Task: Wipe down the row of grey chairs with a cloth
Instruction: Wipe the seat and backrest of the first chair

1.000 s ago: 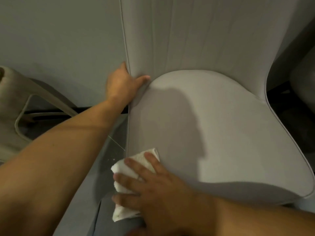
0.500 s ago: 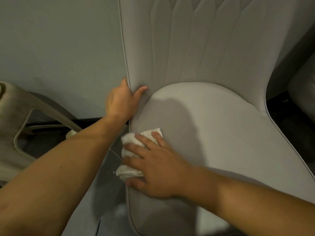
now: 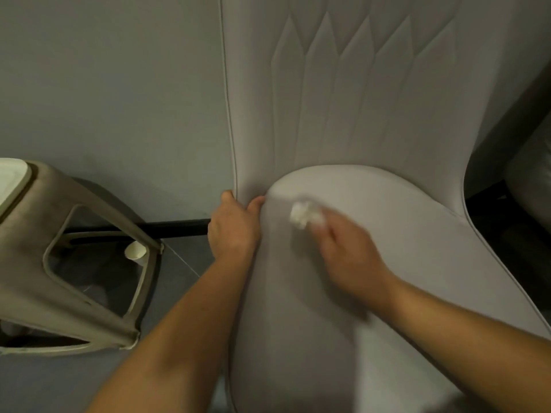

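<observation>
Fingers [image 3: 320,231] press crumpled white cloth [image 3: 302,214] onto smooth seat [image 3: 417,263].

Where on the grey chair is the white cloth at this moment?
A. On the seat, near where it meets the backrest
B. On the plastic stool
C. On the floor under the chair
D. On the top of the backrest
A. The right hand presses the white cloth on the grey chair's seat, close below the backrest, while the left hand grips the chair's edge.
</observation>
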`<action>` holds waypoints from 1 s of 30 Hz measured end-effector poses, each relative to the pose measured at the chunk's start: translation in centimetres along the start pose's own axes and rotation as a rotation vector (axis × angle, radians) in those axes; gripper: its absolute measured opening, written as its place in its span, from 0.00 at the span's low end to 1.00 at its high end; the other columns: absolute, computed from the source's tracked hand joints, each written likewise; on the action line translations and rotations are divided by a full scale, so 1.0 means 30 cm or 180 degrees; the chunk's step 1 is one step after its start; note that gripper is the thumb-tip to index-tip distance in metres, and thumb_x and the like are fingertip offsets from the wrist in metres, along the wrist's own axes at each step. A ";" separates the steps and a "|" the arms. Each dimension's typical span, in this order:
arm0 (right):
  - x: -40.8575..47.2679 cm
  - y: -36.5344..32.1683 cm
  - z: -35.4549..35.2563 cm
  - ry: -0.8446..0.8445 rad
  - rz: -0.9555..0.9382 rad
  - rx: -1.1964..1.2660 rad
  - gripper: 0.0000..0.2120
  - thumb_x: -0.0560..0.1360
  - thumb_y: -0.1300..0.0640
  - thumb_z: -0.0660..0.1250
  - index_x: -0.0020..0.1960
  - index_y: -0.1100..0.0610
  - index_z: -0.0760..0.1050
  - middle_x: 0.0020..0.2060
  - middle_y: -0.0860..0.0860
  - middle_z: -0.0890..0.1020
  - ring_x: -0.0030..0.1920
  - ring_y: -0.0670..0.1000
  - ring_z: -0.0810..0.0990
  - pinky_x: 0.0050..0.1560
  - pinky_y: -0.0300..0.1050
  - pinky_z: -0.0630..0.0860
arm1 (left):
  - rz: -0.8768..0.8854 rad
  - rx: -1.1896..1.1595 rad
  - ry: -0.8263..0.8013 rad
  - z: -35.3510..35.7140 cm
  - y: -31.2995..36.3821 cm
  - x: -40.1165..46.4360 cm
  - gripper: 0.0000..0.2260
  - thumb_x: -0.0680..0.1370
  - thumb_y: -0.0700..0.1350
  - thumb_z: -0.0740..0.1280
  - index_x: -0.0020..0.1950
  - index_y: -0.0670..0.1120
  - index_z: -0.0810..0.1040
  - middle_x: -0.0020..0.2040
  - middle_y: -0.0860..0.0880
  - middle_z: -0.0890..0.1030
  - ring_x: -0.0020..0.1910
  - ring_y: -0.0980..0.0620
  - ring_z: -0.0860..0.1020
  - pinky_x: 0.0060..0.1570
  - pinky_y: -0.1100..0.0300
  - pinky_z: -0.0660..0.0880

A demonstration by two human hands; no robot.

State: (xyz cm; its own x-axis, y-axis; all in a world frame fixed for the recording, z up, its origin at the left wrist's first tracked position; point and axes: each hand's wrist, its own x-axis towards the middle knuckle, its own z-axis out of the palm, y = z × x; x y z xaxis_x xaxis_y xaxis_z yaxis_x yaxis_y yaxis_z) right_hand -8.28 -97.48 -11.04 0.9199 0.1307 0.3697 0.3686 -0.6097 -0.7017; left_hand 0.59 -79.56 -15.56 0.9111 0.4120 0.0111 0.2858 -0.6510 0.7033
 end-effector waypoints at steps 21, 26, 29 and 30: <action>0.534 0.044 0.164 -0.0629 -0.3484 -0.2731 0.19 0.84 0.45 0.57 0.68 0.50 0.77 0.67 0.47 0.78 0.76 0.56 0.65 0.70 0.76 0.54 | -0.0014 0.0046 0.0348 -0.005 -0.028 -0.018 0.18 0.75 0.64 0.59 0.48 0.50 0.74 0.41 0.44 0.81 0.42 0.40 0.79 0.37 0.54 0.65; 0.710 -0.057 0.068 -0.0906 -0.4179 -0.3527 0.22 0.85 0.46 0.52 0.75 0.52 0.69 0.69 0.52 0.76 0.74 0.60 0.67 0.70 0.77 0.52 | 0.0354 0.0110 0.0581 -0.009 -0.023 -0.036 0.27 0.77 0.69 0.52 0.58 0.51 0.77 0.46 0.44 0.83 0.46 0.40 0.80 0.39 0.52 0.67; 0.884 -0.156 -0.016 -0.0741 -0.4030 -0.4095 0.25 0.85 0.44 0.45 0.73 0.55 0.68 0.71 0.59 0.71 0.75 0.65 0.63 0.68 0.79 0.48 | 0.0292 -0.0037 0.0703 -0.002 -0.023 -0.035 0.26 0.80 0.65 0.47 0.62 0.52 0.76 0.48 0.44 0.83 0.47 0.40 0.80 0.39 0.53 0.66; 0.935 -0.192 -0.045 -0.0659 -0.3821 -0.4090 0.25 0.85 0.44 0.46 0.72 0.57 0.68 0.71 0.61 0.70 0.75 0.66 0.63 0.69 0.79 0.50 | 0.0264 -0.0050 0.0682 0.000 -0.023 -0.034 0.24 0.81 0.64 0.47 0.59 0.52 0.77 0.45 0.45 0.83 0.45 0.40 0.79 0.38 0.54 0.64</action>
State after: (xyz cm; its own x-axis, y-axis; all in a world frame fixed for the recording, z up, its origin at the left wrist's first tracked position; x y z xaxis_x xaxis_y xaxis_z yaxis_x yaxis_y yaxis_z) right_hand 15.22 -91.36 4.19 0.2848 0.9503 0.1261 0.5553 -0.2708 0.7863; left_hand -0.55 -79.52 -16.05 0.8469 0.4845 0.2189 0.2063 -0.6790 0.7046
